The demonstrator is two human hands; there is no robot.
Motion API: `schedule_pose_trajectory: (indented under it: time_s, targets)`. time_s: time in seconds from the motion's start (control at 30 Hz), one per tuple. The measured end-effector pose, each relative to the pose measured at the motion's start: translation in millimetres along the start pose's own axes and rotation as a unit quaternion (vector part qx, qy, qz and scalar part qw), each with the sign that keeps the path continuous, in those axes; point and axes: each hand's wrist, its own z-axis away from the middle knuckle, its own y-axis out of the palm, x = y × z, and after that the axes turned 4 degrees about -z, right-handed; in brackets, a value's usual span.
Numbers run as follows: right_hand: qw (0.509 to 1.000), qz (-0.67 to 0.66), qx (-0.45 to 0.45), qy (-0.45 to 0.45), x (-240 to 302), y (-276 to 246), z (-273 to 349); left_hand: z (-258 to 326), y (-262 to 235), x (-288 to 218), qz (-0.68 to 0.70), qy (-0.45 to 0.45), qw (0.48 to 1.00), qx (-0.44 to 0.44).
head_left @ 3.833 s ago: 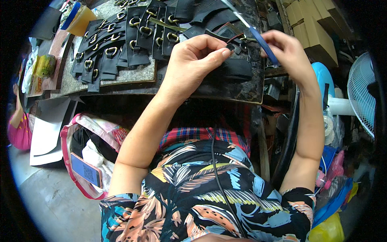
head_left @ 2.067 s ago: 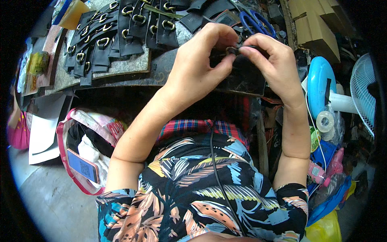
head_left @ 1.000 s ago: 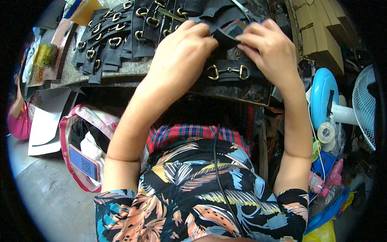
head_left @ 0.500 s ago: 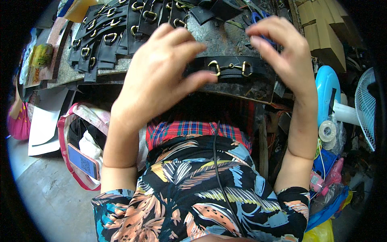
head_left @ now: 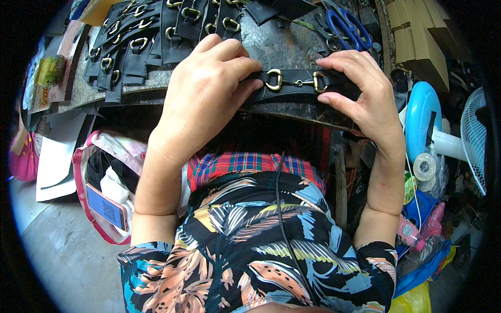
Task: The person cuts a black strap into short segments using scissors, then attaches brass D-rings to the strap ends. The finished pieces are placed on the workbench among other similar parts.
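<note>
A black leather strap (head_left: 297,93) lies across the near edge of the work table. Along its middle runs a brass-coloured horsebit buckle (head_left: 274,80), two rings joined by a short link. My left hand (head_left: 201,86) closes thumb and forefinger over the strap's left part, beside the left ring. At the opposite side my right hand (head_left: 368,86) grips the strap across its width, thumb at the lower edge and fingers along the upper one. Both ends of the strap are partly covered by my hands.
Several black straps with brass-coloured rings (head_left: 138,44) overlap at the back left. Blue-handled scissors (head_left: 347,28) lie behind my right hand. Cardboard pieces (head_left: 412,39) are stacked far right, above a blue and white fan (head_left: 424,122). A bag (head_left: 81,177) with a phone (head_left: 106,207) stands low left.
Both hands have come down from above the table onto the black strap and taken hold of it. The scissors, earlier behind my right hand, now show fully.
</note>
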Motion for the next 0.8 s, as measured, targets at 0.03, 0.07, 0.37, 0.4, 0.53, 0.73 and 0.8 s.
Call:
schedule_pose_trajectory:
  time_s: [0.03,0.07,0.37,0.4,0.53,0.73,0.8]
  targets:
    - [1.0,0.009,0.004,0.002,0.6,0.3,0.8,0.6,0.1,-0.3,-0.005,-0.002,1.0,0.002]
    - [1.0,0.017,0.005,0.007,1.1,0.3,1.3,1.0,0.1,-1.0,-0.011,-0.003,1.0,0.004]
    - [0.998,0.057,0.001,0.009,8.0,0.8,5.0,2.7,-5.7,-11.9,-0.034,0.004,0.999,0.029]
    - [0.998,0.064,-0.006,-0.003,9.3,0.2,4.5,2.7,-6.3,-12.5,-0.042,0.002,0.998,0.037]
    - [0.996,0.076,-0.026,-0.033,13.0,-7.7,0.6,0.9,-10.1,-13.9,-0.047,0.006,0.999,0.016]
    - [0.986,0.144,-0.048,-0.067,1.5,-7.3,-16.7,-16.9,-7.4,-3.4,-0.095,0.025,0.995,-0.028]
    - [0.98,0.188,-0.033,-0.06,-2.6,-0.1,-20.8,-22.0,-1.6,2.6,-0.113,0.015,0.993,-0.004]
